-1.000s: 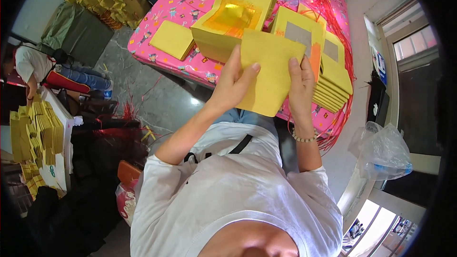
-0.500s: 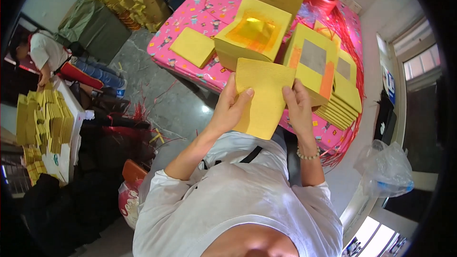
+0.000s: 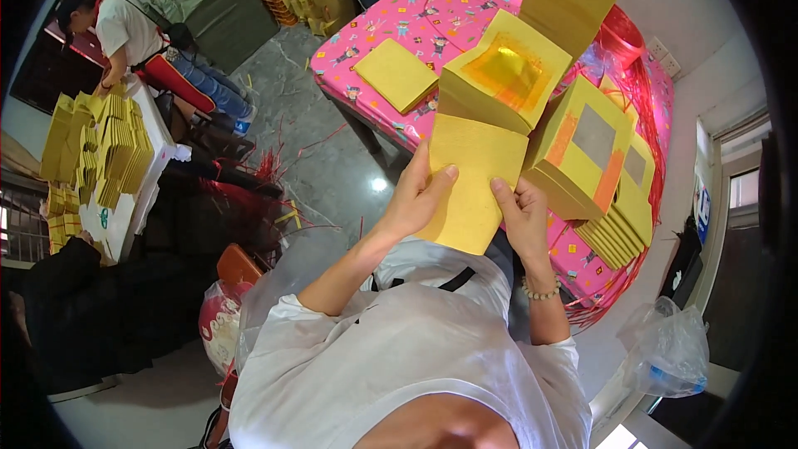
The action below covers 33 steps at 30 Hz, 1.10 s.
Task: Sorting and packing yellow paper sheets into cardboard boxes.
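Note:
A rectangular piece of yellow paper (image 3: 474, 179) is held upright before my waist; whether it is one sheet or several cannot be made out. My left hand (image 3: 422, 193) grips its left edge, thumb on the face. At the right edge, my right hand (image 3: 524, 214) pinches it with the fingers curled. Just beyond stands a thick yellow paper stack (image 3: 465, 91) with a gold foil patch on top. To its right is another stack with a silver patch (image 3: 592, 135) and orange bands. A thin yellow stack (image 3: 396, 73) lies left of them.
The pink patterned tablecloth (image 3: 366, 33) also bears a tall yellow stack (image 3: 565, 4), yellow bundles (image 3: 619, 237) and red strings (image 3: 661, 141). At left, a person (image 3: 137, 33) leans over a white table (image 3: 148, 150) with yellow bundles; someone in dark clothing (image 3: 66, 299) sits nearer. A plastic bag (image 3: 673, 349) hangs at right.
The view has turned, so the table and its stacks sit farther right and lower. Both hands keep their hold on the yellow paper, which appears slightly lower in the picture.

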Each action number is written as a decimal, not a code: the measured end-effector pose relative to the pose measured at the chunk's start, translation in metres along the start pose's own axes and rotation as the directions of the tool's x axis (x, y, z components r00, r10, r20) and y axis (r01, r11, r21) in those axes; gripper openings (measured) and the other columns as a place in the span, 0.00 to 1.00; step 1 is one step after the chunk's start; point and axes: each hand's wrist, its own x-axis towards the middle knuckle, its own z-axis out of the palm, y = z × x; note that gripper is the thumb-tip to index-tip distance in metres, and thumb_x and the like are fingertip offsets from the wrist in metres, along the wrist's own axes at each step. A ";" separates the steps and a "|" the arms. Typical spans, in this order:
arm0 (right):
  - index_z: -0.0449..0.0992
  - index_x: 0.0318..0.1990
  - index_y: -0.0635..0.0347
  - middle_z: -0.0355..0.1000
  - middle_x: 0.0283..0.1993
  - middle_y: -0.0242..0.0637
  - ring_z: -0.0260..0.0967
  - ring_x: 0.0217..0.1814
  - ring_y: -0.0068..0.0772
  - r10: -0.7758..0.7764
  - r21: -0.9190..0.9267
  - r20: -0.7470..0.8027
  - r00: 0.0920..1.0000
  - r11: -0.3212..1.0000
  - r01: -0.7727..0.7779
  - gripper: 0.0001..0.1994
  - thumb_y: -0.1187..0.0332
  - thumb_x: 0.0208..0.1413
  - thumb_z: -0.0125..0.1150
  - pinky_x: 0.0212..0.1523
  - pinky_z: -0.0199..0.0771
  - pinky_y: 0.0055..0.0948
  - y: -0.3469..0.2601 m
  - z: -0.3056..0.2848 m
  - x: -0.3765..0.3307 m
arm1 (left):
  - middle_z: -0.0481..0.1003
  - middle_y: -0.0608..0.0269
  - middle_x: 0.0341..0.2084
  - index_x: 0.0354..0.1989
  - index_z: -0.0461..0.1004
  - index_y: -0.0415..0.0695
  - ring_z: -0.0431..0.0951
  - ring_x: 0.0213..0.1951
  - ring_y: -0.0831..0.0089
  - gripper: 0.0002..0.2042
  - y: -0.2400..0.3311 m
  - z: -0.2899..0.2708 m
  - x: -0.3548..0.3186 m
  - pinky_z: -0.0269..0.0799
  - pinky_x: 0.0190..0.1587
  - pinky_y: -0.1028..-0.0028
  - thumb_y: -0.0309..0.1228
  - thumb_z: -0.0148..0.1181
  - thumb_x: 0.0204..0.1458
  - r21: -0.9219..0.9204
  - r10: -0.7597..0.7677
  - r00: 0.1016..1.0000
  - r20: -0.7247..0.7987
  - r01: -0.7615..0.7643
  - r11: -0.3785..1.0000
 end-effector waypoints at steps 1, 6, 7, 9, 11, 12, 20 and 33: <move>0.74 0.44 0.68 0.74 0.35 0.30 0.68 0.32 0.12 0.005 0.000 0.003 1.000 1.000 -0.005 0.12 0.68 0.61 0.53 0.32 0.67 0.15 -0.001 0.002 0.001 | 0.65 0.60 0.51 0.60 0.53 0.38 0.64 0.53 0.77 0.21 0.001 -0.002 0.000 0.61 0.54 0.75 0.23 0.46 0.58 -0.002 -0.020 1.000 0.003 0.020 1.000; 0.73 0.44 0.70 0.75 0.36 0.32 0.69 0.35 0.13 0.047 0.011 0.057 0.997 0.999 -0.048 0.12 0.69 0.59 0.55 0.33 0.69 0.15 -0.001 0.006 0.003 | 0.65 0.59 0.52 0.62 0.51 0.38 0.65 0.53 0.77 0.22 0.009 -0.009 -0.001 0.61 0.54 0.75 0.23 0.45 0.58 0.021 -0.046 0.999 -0.003 0.046 0.999; 0.73 0.44 0.70 0.75 0.36 0.33 0.70 0.35 0.14 0.077 -0.003 0.066 0.995 0.997 -0.077 0.12 0.70 0.59 0.55 0.34 0.70 0.16 0.000 0.006 0.004 | 0.65 0.59 0.52 0.62 0.51 0.38 0.65 0.53 0.76 0.22 0.012 -0.008 -0.001 0.61 0.55 0.76 0.23 0.45 0.58 0.002 -0.032 0.999 -0.021 0.032 0.999; 0.73 0.44 0.70 0.75 0.37 0.33 0.70 0.36 0.15 0.068 -0.027 0.072 0.995 0.997 -0.066 0.12 0.70 0.58 0.57 0.35 0.71 0.16 0.007 0.006 0.008 | 0.65 0.59 0.53 0.61 0.52 0.38 0.65 0.53 0.76 0.21 0.008 -0.011 0.002 0.61 0.55 0.76 0.22 0.44 0.58 -0.015 -0.005 0.999 -0.049 0.004 1.000; 0.73 0.44 0.70 0.75 0.37 0.34 0.70 0.37 0.16 0.069 0.011 0.077 0.995 0.998 -0.070 0.12 0.70 0.57 0.57 0.36 0.71 0.17 0.005 0.009 0.011 | 0.65 0.59 0.52 0.61 0.53 0.38 0.65 0.53 0.76 0.21 0.008 -0.014 0.006 0.61 0.55 0.76 0.22 0.44 0.58 0.002 0.009 0.999 -0.047 -0.009 1.000; 0.74 0.44 0.70 0.75 0.38 0.34 0.70 0.37 0.16 0.054 0.049 0.096 0.994 0.997 -0.059 0.11 0.70 0.57 0.57 0.37 0.71 0.17 0.002 0.011 0.010 | 0.66 0.59 0.52 0.61 0.53 0.39 0.65 0.53 0.76 0.21 0.008 -0.015 0.006 0.61 0.55 0.76 0.22 0.44 0.58 0.026 0.040 0.998 -0.053 -0.039 0.999; 0.75 0.44 0.69 0.75 0.38 0.31 0.70 0.37 0.14 0.059 0.016 0.105 0.993 0.998 -0.061 0.12 0.69 0.56 0.59 0.38 0.71 0.17 0.005 0.017 0.013 | 0.69 0.61 0.50 0.58 0.57 0.39 0.69 0.50 0.77 0.19 0.008 -0.022 0.007 0.65 0.52 0.75 0.26 0.49 0.59 0.005 0.025 0.995 -0.098 -0.025 1.000; 0.76 0.36 0.67 0.73 0.27 0.27 0.65 0.28 0.11 0.140 -0.085 0.102 0.985 0.988 -0.132 0.10 0.67 0.55 0.60 0.29 0.67 0.16 0.005 0.024 0.008 | 0.69 0.61 0.47 0.57 0.57 0.38 0.68 0.47 0.77 0.18 0.012 -0.036 0.010 0.64 0.50 0.76 0.25 0.48 0.59 0.129 0.159 0.952 -0.262 -0.129 0.983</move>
